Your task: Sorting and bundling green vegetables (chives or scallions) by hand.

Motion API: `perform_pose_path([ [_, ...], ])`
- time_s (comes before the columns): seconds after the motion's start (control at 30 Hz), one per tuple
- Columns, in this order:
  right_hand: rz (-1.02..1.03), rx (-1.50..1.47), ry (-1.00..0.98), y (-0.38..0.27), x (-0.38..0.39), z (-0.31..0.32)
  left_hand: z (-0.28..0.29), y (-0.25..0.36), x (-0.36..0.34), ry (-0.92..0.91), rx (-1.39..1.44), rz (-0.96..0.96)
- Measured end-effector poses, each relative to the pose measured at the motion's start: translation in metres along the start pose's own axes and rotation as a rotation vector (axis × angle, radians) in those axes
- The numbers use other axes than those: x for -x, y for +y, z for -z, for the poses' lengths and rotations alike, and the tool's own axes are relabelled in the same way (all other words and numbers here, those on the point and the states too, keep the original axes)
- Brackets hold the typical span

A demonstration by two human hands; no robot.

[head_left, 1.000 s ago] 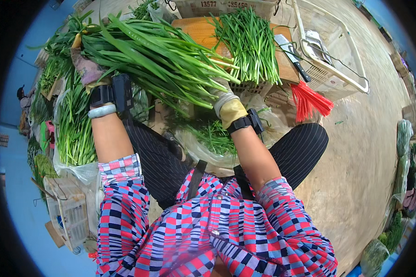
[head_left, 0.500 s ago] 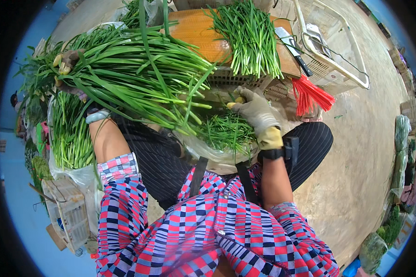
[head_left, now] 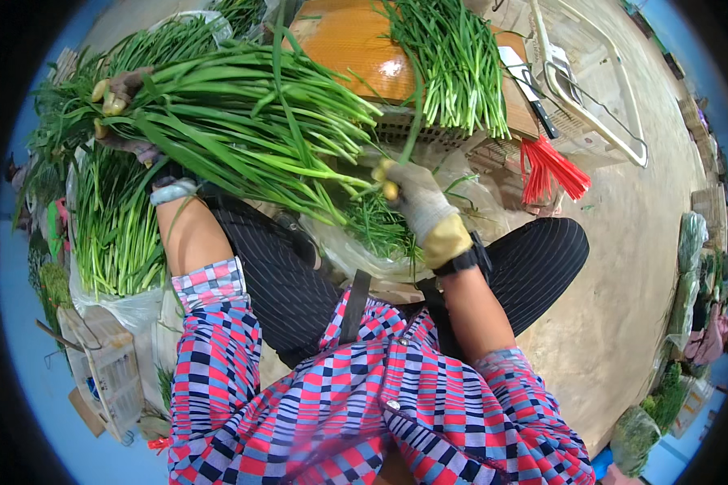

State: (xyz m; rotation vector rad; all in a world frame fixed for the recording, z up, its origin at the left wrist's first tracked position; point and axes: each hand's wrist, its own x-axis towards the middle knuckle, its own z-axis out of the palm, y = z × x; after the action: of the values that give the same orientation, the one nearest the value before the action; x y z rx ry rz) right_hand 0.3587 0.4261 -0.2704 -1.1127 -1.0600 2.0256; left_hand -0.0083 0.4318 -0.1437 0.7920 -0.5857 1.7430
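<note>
My gloved left hand point(head_left: 125, 101) is closed round the leafy end of a big bunch of garlic chives point(head_left: 243, 121), held sideways with its pale stems toward the right. My gloved right hand point(head_left: 416, 198) is at those stem ends, fingers drawn together. What they pinch, if anything, is too small to make out; one long chive leaf point(head_left: 415, 121) rises just behind them. Under the bunch, loose chive scraps point(head_left: 378, 229) lie in a clear plastic bag point(head_left: 340, 252) between my knees. A second bunch of chives point(head_left: 453, 77) rests on the orange-brown board point(head_left: 344, 44) ahead.
A knife point(head_left: 528, 90) and red ties point(head_left: 552, 170) lie at the board's right edge. Beyond stands a white plastic basket point(head_left: 603, 121). More chives point(head_left: 121, 230) fill a bag by my left knee, near another crate point(head_left: 109, 364). Bagged greens line the right side.
My right hand has swung left from above the scraps to the bunch's stem ends, its fingers closing up. The left hand still grips the bunch. The view has shifted slightly.
</note>
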Motion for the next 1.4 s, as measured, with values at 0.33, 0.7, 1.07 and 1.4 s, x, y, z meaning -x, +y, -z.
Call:
perform_pose_path([
  [0.33,-0.317,1.545,0.143,0.034,0.019,0.062,-0.004,0.024,0.004,-0.153,-0.096,-0.116],
  [0.7,0.314,0.252,-0.224,-0.011,-0.065,-0.018,0.058,0.099,-0.062,-1.059,0.544,0.121],
  [1.07,0.158,1.597,0.123,-0.063,0.037,0.023,-0.061,0.101,-0.058,-1.131,-1.142,0.673],
  [1.4,0.612,0.652,0.015,-0.104,0.004,-0.002,-0.027,-0.025,-0.011,-0.464,-0.154,0.22],
])
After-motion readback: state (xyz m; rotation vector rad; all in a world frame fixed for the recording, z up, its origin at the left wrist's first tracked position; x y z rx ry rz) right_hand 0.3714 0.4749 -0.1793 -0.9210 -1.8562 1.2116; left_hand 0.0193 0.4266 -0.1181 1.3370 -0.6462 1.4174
